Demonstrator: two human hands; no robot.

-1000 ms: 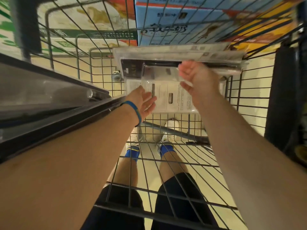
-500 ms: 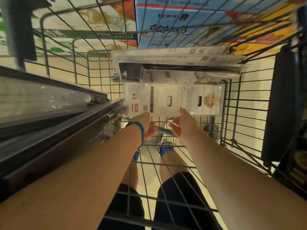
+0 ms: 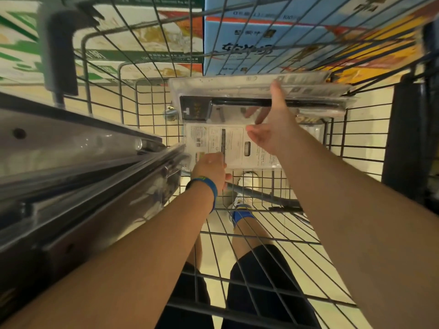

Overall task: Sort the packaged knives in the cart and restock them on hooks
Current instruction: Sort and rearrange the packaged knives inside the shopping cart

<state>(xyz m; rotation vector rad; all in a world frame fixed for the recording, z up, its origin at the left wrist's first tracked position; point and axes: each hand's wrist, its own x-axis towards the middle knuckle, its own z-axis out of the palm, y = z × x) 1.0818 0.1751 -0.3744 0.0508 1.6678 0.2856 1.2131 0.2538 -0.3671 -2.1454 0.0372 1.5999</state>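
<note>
From the head view, the camera looks down into a wire cart [image 3: 261, 238]. At its far end a stack of packaged knives [image 3: 237, 85] stands on edge. Most are clear blister packs, and one shows a dark card with a hang hole at its left end. Just below the stack, nearer the person, a white-backed package [image 3: 237, 143] lies flat-faced toward the camera, its printed back and slot showing.

The left hand [image 3: 210, 168], with a blue wristband [image 3: 210, 189] on the wrist, is at the lower left corner of the white-backed package. The back of the hand faces the camera, and the curled fingers and thumb pinch the package's bottom edge.

The right hand [image 3: 273, 124] is spread open in front of the stack. Its thumb points up across the clear packs and its fingers [image 3: 251, 115] reach left over the dark-carded pack. Whether the palm presses on the packs I cannot tell.

A glossy dark plastic flap [image 3: 83, 150] of the cart fills the left side. Beyond the far wire wall stand a blue carton [image 3: 261, 32] and green and white cartons [image 3: 147, 32]. Through the mesh below are the person's dark shorts [image 3: 261, 281], blue socks [image 3: 240, 216] and white shoes [image 3: 247, 179] on a pale tiled floor [image 3: 152, 115].
</note>
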